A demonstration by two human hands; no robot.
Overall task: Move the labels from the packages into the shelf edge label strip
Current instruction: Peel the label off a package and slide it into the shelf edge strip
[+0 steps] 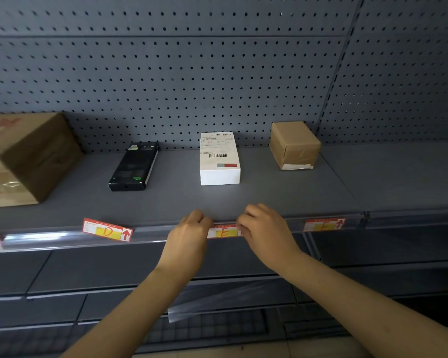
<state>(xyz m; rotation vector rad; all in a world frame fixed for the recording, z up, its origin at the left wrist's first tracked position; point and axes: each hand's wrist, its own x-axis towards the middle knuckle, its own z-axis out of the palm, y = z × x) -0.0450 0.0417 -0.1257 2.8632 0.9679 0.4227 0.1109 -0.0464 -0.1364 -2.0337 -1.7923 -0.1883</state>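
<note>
Grip of the left hand (192, 229) and right hand (260, 228) pinches either end of the E label (223, 231) at the shelf edge label strip (150, 235); uneven pressure could seat it crooked, like the tilted D label (106, 229).

Grey pegboard wall (192, 73) fills the back, dotted with dark holes, rising straight off the grey shelf (166, 200). Below the shelf, more grey tiers (114, 270) step down, dimly lit.
</note>
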